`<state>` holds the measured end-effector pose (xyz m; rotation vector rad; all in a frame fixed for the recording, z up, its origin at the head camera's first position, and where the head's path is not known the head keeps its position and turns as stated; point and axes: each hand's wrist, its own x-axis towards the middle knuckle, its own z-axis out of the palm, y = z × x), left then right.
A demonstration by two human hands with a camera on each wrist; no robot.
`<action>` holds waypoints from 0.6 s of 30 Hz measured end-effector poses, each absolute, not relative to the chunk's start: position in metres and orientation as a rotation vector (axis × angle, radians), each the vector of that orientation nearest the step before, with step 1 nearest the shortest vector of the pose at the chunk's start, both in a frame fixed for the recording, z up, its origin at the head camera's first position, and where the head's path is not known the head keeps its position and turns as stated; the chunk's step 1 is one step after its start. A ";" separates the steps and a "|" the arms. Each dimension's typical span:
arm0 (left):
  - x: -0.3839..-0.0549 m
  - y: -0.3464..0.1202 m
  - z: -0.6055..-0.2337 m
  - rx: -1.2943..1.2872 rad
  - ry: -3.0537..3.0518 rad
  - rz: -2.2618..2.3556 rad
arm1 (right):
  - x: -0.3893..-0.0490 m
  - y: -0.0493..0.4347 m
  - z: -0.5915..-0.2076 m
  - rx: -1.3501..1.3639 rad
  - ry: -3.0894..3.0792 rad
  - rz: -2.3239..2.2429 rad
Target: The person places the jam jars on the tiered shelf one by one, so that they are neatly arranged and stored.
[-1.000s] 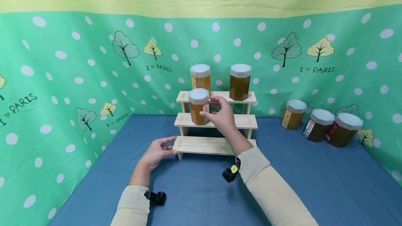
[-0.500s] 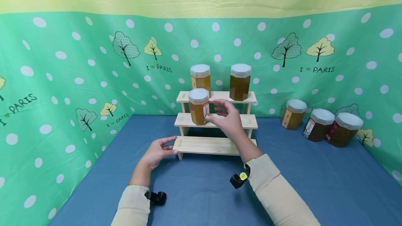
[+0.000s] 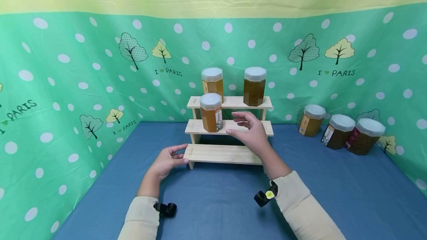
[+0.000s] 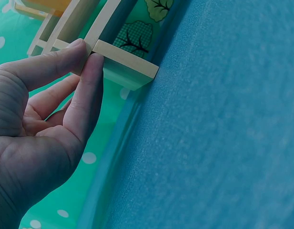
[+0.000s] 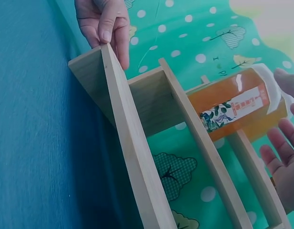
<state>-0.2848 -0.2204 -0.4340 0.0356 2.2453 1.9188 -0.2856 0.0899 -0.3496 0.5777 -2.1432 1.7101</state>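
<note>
A three-step wooden display stand (image 3: 227, 153) stands on the blue cloth. My left hand (image 3: 166, 163) pinches the left end of its lowest step between thumb and fingers, as the left wrist view shows up close. On the left of the middle step an amber honey jar (image 3: 209, 118) with a whitish lid stands upright, its label (image 5: 235, 109) turned to the right. Just right of that jar, my right hand (image 3: 251, 134) is held with fingers spread and slightly bent, nothing in it. The top step carries a lighter jar (image 3: 212, 80) at left and a darker jar (image 3: 255, 89) at right.
Further right on the blue cloth (image 3: 213, 203) sit three more lidded jars: an amber one (image 3: 308, 124), a dark one with a white label (image 3: 335, 135) and a dark one with a red label (image 3: 363, 140). A green dotted curtain (image 3: 100, 84) hangs behind.
My right hand has let go of the amber honey jar and drawn back to the right. The jar stays on the middle step. My left hand keeps its place on the stand.
</note>
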 end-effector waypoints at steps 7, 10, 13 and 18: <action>-0.286 -0.221 -0.435 0.024 2.246 1.916 | -0.277 0.102 -0.355 0.663 -2.123 1.687; -0.285 -0.220 -0.435 0.017 2.251 1.910 | -0.273 0.107 -0.358 0.677 -2.121 1.662; -0.285 -0.220 -0.435 0.011 2.254 1.908 | -0.268 0.113 -0.359 0.689 -2.112 1.637; -0.285 -0.221 -0.435 0.017 2.259 1.904 | -0.260 0.121 -0.360 0.684 -2.091 1.624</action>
